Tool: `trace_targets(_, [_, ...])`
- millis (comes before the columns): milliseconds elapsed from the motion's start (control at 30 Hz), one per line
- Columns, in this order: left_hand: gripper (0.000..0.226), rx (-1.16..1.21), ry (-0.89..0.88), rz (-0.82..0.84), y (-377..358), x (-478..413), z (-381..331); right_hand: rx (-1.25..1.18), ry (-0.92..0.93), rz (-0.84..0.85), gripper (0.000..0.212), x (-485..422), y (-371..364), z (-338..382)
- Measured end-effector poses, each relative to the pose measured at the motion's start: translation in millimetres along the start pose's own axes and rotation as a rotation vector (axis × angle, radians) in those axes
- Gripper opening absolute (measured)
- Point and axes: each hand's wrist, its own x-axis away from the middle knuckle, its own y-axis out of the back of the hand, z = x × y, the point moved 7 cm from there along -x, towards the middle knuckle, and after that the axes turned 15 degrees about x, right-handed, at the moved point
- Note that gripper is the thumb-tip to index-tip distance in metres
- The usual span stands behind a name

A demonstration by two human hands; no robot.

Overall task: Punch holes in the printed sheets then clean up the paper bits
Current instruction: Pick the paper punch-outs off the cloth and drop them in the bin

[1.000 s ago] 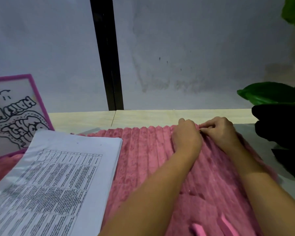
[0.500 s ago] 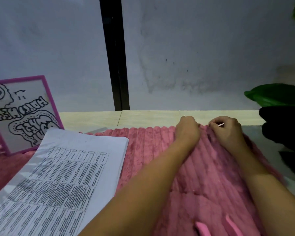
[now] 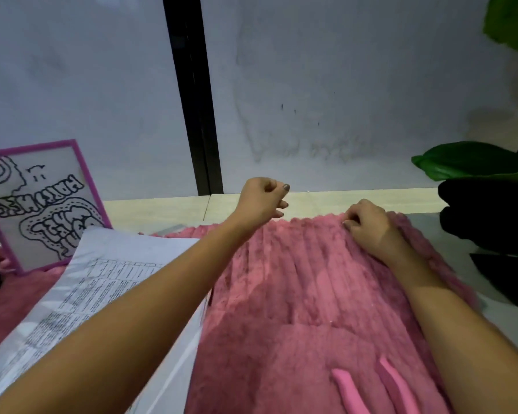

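- the printed sheets [image 3: 102, 279] are laid at the left, partly on the pink mat [image 3: 296, 294]; their long axis is directed from near left toward the far wall.
- the left hand [image 3: 262, 201] is held above the mat's far edge, fingers curled closed; any content cannot be told.
- the right hand [image 3: 371, 225] has its fingers pinched into the pile.
- bits could be pushed deeper by pressing.

Ribbed pink plush cloth [image 3: 311, 279], white sheets [image 3: 102, 279] gridded with black print, purple-framed black doodle picture [image 3: 39, 201], green leaves [image 3: 467, 159].
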Motion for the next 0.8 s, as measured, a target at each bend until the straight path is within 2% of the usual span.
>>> trace_targets(100, [0.017, -0.077, -0.044, -0.026, 40, 22, -31, -0.063, -0.09, -0.105, 0.016, -6, 28, -3])
trace_targets(233, [0.014, -0.039, -0.113, -0.08, 83, 63, -85, -0.198, 0.007, -0.189, 0.012, 4, 100, 29])
trace_targets(300, [0.017, -0.034, -0.162, -0.082, 91, 91, -111, -0.238, 0.071, -0.177, 0.01, 23, 130, 49])
trace_targets(400, [0.017, -0.031, -0.194, -0.02, 77, 138, -136, -0.425, 0.096, -0.128, 0.015, 74, 169, 57])
trace_targets(500, [0.016, 0.017, -0.153, 0.152, 24, 193, -136, -0.552, 0.131, -0.128, 0.017, 156, 210, 47])
trace_targets(633, [0.017, 0.084, -0.022, 0.519, -81, 272, -106, -0.73, 0.042, -0.285, 0.008, 284, 255, -14])
trace_targets(800, [0.015, 0.119, 0.099, 0.924, -198, 369, -59, -0.804, -0.552, -0.426, 0.013, 441, 244, -152])
